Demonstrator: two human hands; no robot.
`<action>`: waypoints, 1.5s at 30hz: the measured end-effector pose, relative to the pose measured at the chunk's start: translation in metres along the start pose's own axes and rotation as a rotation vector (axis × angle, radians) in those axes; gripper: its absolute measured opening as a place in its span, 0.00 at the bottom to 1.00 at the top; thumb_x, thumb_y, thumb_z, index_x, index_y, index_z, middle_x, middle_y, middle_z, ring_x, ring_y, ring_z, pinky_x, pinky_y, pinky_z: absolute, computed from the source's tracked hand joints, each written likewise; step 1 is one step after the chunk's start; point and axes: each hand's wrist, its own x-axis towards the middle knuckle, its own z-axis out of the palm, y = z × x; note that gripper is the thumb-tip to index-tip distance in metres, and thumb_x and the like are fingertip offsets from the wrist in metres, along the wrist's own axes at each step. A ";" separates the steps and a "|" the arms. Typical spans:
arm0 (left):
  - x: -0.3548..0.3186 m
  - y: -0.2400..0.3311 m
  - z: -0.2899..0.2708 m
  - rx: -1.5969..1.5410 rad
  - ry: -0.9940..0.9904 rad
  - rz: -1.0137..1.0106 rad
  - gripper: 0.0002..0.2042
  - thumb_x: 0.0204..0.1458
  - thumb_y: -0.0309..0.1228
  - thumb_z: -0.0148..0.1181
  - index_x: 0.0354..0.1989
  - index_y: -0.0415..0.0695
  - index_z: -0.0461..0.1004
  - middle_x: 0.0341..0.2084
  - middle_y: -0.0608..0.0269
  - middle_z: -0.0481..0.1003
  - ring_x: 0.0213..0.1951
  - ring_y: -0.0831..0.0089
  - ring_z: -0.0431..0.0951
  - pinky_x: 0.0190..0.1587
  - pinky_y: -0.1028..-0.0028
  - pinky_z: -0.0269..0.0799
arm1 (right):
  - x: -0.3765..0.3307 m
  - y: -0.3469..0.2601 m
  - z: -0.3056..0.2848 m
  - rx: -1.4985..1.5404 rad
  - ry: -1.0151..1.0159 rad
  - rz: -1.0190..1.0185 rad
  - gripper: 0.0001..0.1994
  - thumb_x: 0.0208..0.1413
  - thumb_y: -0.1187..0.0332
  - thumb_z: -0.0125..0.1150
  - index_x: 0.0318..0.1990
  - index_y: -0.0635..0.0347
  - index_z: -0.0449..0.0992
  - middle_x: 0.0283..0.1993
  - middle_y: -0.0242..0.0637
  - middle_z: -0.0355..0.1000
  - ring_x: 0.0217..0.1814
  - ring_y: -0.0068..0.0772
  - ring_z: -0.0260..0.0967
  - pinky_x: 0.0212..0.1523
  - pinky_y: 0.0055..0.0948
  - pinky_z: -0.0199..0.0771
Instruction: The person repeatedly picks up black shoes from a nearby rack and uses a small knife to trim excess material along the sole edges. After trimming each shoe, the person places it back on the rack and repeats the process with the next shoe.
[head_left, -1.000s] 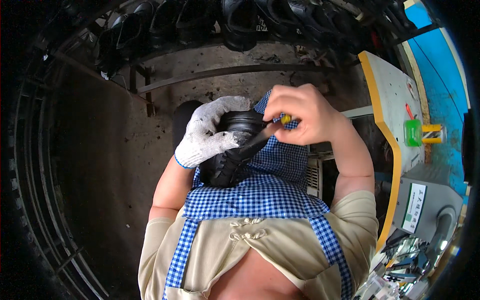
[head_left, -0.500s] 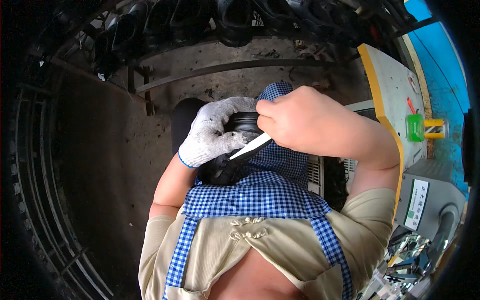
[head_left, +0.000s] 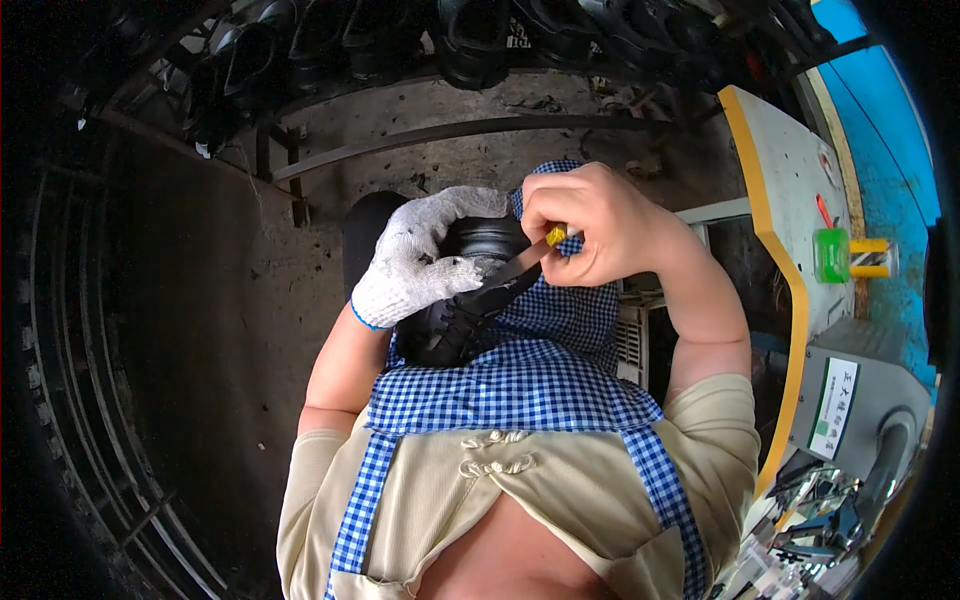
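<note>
A black lace-up shoe (head_left: 440, 332) lies on my lap, its laced front toward my body. My left hand (head_left: 418, 250), in a whitish knitted glove with a blue cuff edge, is closed around the shoe's collar. In my bare right hand (head_left: 608, 222) is a knife (head_left: 522, 262) with a flat narrow blade and yellow at its grip. The blade slants down to the left, its tip at the shoe's upper edge by my gloved thumb. Whether the tip touches the shoe I cannot tell. My palm hides most of the handle.
A rack of black shoes (head_left: 470, 45) runs along the far side, with a metal bar (head_left: 480, 128) below it. To my right stands a white table (head_left: 775, 170) with a yellow edge, carrying a green container (head_left: 830, 255). A grey machine (head_left: 860, 390) is nearer.
My right hand has turned and its elbow has come in closer. The blade, bright white before, now looks dark, and the yellow grip shows. The left hand still holds the shoe.
</note>
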 end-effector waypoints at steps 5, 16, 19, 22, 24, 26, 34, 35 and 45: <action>0.001 0.001 0.000 0.090 0.013 0.012 0.29 0.40 0.42 0.74 0.46 0.34 0.75 0.44 0.50 0.77 0.44 0.64 0.79 0.49 0.68 0.73 | -0.003 0.008 0.005 0.145 0.031 0.073 0.09 0.37 0.77 0.63 0.26 0.61 0.68 0.26 0.37 0.69 0.27 0.38 0.70 0.27 0.32 0.68; 0.001 -0.002 0.004 -0.018 0.038 -0.053 0.31 0.39 0.42 0.76 0.48 0.34 0.74 0.42 0.54 0.78 0.44 0.70 0.78 0.50 0.70 0.73 | -0.003 0.022 0.008 0.230 0.016 0.045 0.09 0.37 0.77 0.63 0.26 0.63 0.68 0.26 0.38 0.70 0.27 0.37 0.68 0.30 0.32 0.68; 0.002 0.000 0.005 0.015 0.029 -0.062 0.30 0.39 0.42 0.75 0.49 0.35 0.74 0.41 0.54 0.78 0.43 0.70 0.78 0.50 0.70 0.73 | 0.000 0.019 0.003 0.212 -0.042 0.058 0.09 0.36 0.77 0.63 0.26 0.63 0.68 0.27 0.39 0.70 0.28 0.38 0.69 0.30 0.33 0.69; 0.003 0.001 0.005 -0.037 0.003 -0.067 0.29 0.40 0.41 0.75 0.48 0.35 0.75 0.41 0.54 0.78 0.43 0.70 0.78 0.49 0.71 0.73 | 0.009 0.013 -0.006 0.156 -0.129 0.046 0.09 0.36 0.76 0.63 0.26 0.64 0.69 0.26 0.40 0.70 0.28 0.40 0.70 0.30 0.34 0.69; 0.004 0.001 0.004 -0.021 -0.001 -0.055 0.29 0.40 0.40 0.75 0.47 0.35 0.75 0.41 0.54 0.78 0.43 0.71 0.78 0.49 0.71 0.73 | 0.014 0.013 -0.008 0.123 -0.179 0.061 0.09 0.36 0.74 0.63 0.26 0.64 0.69 0.26 0.41 0.70 0.28 0.41 0.70 0.30 0.34 0.69; 0.003 0.000 0.003 -0.012 0.010 -0.041 0.28 0.39 0.40 0.75 0.47 0.35 0.76 0.41 0.54 0.78 0.43 0.71 0.78 0.49 0.71 0.73 | 0.016 0.012 -0.011 0.103 -0.223 0.076 0.09 0.36 0.73 0.63 0.26 0.63 0.70 0.26 0.41 0.70 0.29 0.42 0.70 0.29 0.35 0.69; -0.001 -0.005 0.000 -0.021 0.024 -0.123 0.35 0.35 0.46 0.78 0.49 0.35 0.73 0.46 0.58 0.76 0.49 0.70 0.75 0.55 0.69 0.69 | 0.006 0.012 -0.002 0.074 -0.114 0.051 0.10 0.36 0.75 0.63 0.26 0.64 0.68 0.27 0.40 0.70 0.29 0.40 0.70 0.29 0.34 0.69; 0.000 -0.004 0.000 -0.032 0.030 -0.153 0.35 0.35 0.45 0.78 0.49 0.35 0.73 0.45 0.58 0.76 0.48 0.70 0.75 0.55 0.69 0.69 | 0.004 0.014 -0.001 0.106 -0.102 0.064 0.10 0.36 0.75 0.63 0.26 0.63 0.67 0.27 0.39 0.70 0.28 0.39 0.69 0.29 0.34 0.68; 0.000 -0.006 0.002 -0.144 0.028 -0.204 0.34 0.33 0.43 0.78 0.49 0.36 0.74 0.43 0.61 0.77 0.46 0.72 0.76 0.53 0.70 0.71 | -0.001 0.037 0.004 0.310 -0.101 0.142 0.08 0.39 0.77 0.62 0.26 0.64 0.67 0.27 0.35 0.69 0.29 0.26 0.66 0.32 0.27 0.69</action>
